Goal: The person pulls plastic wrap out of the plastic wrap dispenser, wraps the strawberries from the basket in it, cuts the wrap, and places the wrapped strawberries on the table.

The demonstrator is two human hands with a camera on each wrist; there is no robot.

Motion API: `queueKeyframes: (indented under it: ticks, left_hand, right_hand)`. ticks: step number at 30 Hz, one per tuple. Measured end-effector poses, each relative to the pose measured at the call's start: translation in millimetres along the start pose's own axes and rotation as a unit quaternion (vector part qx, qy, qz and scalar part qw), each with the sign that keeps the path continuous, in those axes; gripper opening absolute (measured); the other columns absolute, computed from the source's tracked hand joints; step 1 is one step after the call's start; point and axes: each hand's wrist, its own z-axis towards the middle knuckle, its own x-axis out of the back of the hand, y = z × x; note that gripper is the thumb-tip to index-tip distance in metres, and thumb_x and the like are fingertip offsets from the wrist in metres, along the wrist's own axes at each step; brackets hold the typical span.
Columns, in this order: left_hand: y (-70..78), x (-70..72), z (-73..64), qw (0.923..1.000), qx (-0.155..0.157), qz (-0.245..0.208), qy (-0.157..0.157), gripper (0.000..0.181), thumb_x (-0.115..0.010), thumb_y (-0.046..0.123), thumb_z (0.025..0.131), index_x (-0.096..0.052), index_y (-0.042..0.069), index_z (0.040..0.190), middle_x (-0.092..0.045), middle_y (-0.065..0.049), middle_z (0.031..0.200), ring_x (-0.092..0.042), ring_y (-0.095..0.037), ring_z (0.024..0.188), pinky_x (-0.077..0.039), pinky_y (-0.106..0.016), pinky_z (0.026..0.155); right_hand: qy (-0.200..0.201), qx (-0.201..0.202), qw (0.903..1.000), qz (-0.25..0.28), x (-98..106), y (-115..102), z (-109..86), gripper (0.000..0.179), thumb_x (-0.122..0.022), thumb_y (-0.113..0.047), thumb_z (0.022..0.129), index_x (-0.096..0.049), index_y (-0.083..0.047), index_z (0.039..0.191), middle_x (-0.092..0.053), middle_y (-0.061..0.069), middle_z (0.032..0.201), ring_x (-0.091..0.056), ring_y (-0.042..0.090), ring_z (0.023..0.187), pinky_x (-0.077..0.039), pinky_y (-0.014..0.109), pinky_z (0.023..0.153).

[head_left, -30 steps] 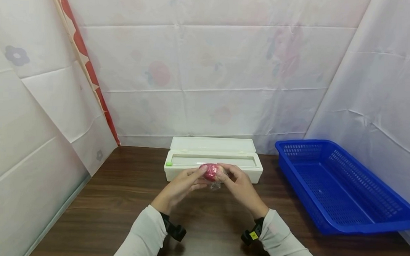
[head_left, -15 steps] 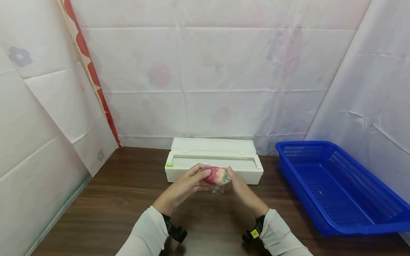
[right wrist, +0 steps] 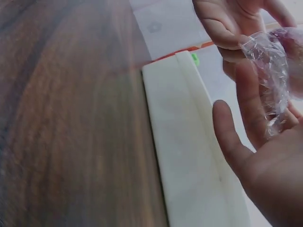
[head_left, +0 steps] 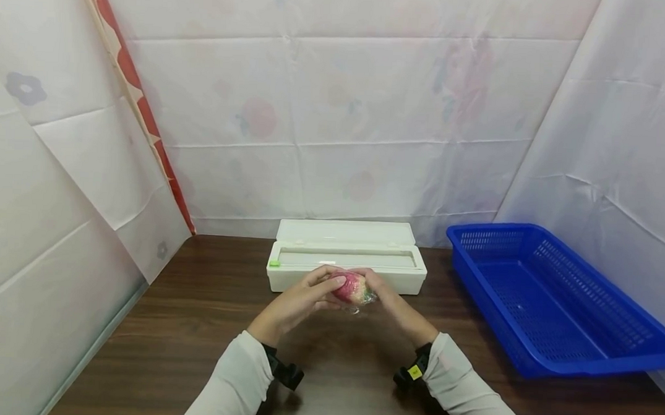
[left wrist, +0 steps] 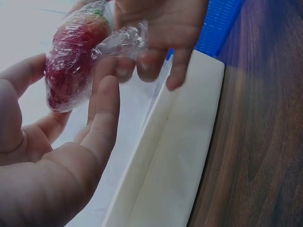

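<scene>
A red fruit (head_left: 352, 287), pale yellow and green at one end and wrapped in cling film, is up off the table between both hands. My left hand (head_left: 297, 305) grips its red end between thumb and fingers. My right hand (head_left: 400, 306) is at the pale end, its fingers extended beside the fruit and touching the film. In the left wrist view, a loose twist of cling film (left wrist: 124, 41) sticks out from the fruit near the right fingers. That loose film (right wrist: 270, 66) lies against the right fingers in the right wrist view.
Just behind the hands stands a white cling film dispenser box (head_left: 385, 282) with its lid (head_left: 345, 232) raised and a green slider (head_left: 275, 263) at its left. A blue plastic basket (head_left: 500, 326) sits on the wooden table (head_left: 194, 313) at the right. White sheets surround the table.
The right fingers no longer pinch the fruit's right end; they extend beside it. More of the pale, green end shows. The left hand keeps its hold, and loose film below looks flatter.
</scene>
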Motion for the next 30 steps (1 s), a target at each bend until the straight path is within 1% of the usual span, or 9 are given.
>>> queueKeyframes:
  ticks: [3, 7, 12, 15, 18, 21, 24, 27, 30]
  left_hand:
    - [0.3, 0.6, 0.3, 1.0, -0.003, 0.001, -0.005, 0.034, -0.052, 0.027, 0.096, -0.047, 0.01, 0.125, -0.047, -0.013, 0.125, -0.052, -0.027, 0.109, -0.046, -0.044, 0.095]
    - [1.4, 0.6, 0.1, 0.9999, -0.007, 0.0, -0.011, 0.033, -0.052, 0.025, 0.096, -0.047, 0.01, 0.124, -0.047, -0.013, 0.126, -0.051, -0.027, 0.111, -0.046, -0.045, 0.096]
    - [1.3, 1.6, -0.9, 0.9999, -0.011, 0.009, 0.0, 0.032, -0.055, 0.024, 0.095, -0.049, 0.008, 0.122, -0.05, -0.013, 0.123, -0.054, -0.027, 0.108, -0.046, -0.047, 0.095]
    - [-0.2, 1.8, -0.8, 0.9998, -0.009, 0.013, 0.009, 0.03, -0.055, 0.024, 0.094, -0.05, 0.008, 0.119, -0.051, -0.014, 0.121, -0.056, -0.027, 0.105, -0.047, -0.046, 0.094]
    - [-2.2, 1.2, 1.0, 0.9998, -0.006, 0.01, 0.019, 0.031, -0.056, 0.025, 0.094, -0.05, 0.007, 0.119, -0.051, -0.013, 0.12, -0.056, -0.027, 0.104, -0.049, -0.043, 0.092]
    - [-3.3, 1.1, 2.8, 0.999, -0.003, 0.016, 0.041, 0.035, -0.057, 0.03, 0.093, -0.051, 0.01, 0.121, -0.051, -0.012, 0.119, -0.056, -0.026, 0.104, -0.047, -0.045, 0.094]
    - [-2.2, 0.8, 2.8, 0.9973, 0.0, 0.036, 0.064, 0.038, -0.058, 0.037, 0.091, -0.053, 0.015, 0.122, -0.054, -0.011, 0.118, -0.056, -0.025, 0.104, -0.041, -0.054, 0.097]
    - [-0.7, 0.7, 1.7, 0.9961, 0.004, 0.046, 0.075, 0.037, -0.059, 0.039, 0.09, -0.055, 0.018, 0.121, -0.056, -0.009, 0.116, -0.055, -0.025, 0.103, -0.036, -0.059, 0.098]
    - [0.2, 0.6, 1.6, 0.9963, 0.003, 0.044, 0.074, 0.035, -0.059, 0.037, 0.091, -0.056, 0.019, 0.121, -0.056, -0.009, 0.115, -0.053, -0.025, 0.104, -0.035, -0.059, 0.099]
  right_hand:
    - [0.005, 0.01, 0.9996, -0.028, 1.9, -3.9, 0.3, 0.041, -0.02, -0.035, 0.104, -0.037, -0.019, 0.137, -0.04, 0.005, 0.136, -0.039, 0.02, 0.122, -0.039, 0.046, 0.096]
    - [0.016, -0.01, 0.9987, -0.046, 1.4, -15.6, -1.6, 0.036, -0.023, -0.032, 0.104, -0.035, -0.014, 0.133, -0.042, 0.01, 0.131, -0.045, 0.021, 0.116, -0.043, 0.043, 0.092]
    - [0.062, 0.019, 0.9938, -0.09, -0.3, -31.7, -4.9, 0.03, -0.034, -0.021, 0.103, -0.035, -0.004, 0.128, -0.061, 0.013, 0.104, -0.059, 0.017, 0.087, -0.05, 0.033, 0.073]
    - [0.097, 0.044, 0.9883, -0.109, -0.6, -35.2, -5.8, 0.03, -0.041, -0.015, 0.1, -0.037, -0.002, 0.127, -0.059, 0.007, 0.077, -0.051, 0.01, 0.06, -0.043, 0.025, 0.053]
    - [0.137, 0.043, 0.9816, -0.126, -0.3, -36.9, -5.7, 0.031, -0.047, -0.017, 0.098, -0.041, -0.006, 0.126, -0.044, 0.003, 0.066, -0.035, 0.012, 0.052, -0.032, 0.024, 0.047]
    - [0.153, 0.006, 0.9818, -0.112, 1.2, -34.9, -3.4, 0.035, -0.046, -0.024, 0.099, -0.04, -0.007, 0.129, -0.046, 0.007, 0.073, -0.042, 0.016, 0.061, -0.04, 0.029, 0.058]
    - [0.133, -0.044, 0.9875, -0.072, 4.2, -26.4, -0.6, 0.042, -0.038, -0.034, 0.101, -0.036, -0.008, 0.134, -0.052, 0.011, 0.099, -0.052, 0.019, 0.083, -0.047, 0.043, 0.078]
    - [0.07, -0.061, 0.9956, 0.006, 6.9, -13.8, 2.1, 0.052, -0.026, -0.042, 0.102, -0.03, -0.008, 0.14, -0.048, 0.018, 0.123, -0.055, 0.032, 0.102, -0.042, 0.06, 0.093]
    - [0.006, -0.048, 0.995, 0.087, 7.4, -4.0, 3.9, 0.059, -0.018, -0.048, 0.101, -0.027, -0.008, 0.143, -0.049, 0.021, 0.128, -0.052, 0.045, 0.105, -0.037, 0.066, 0.094]
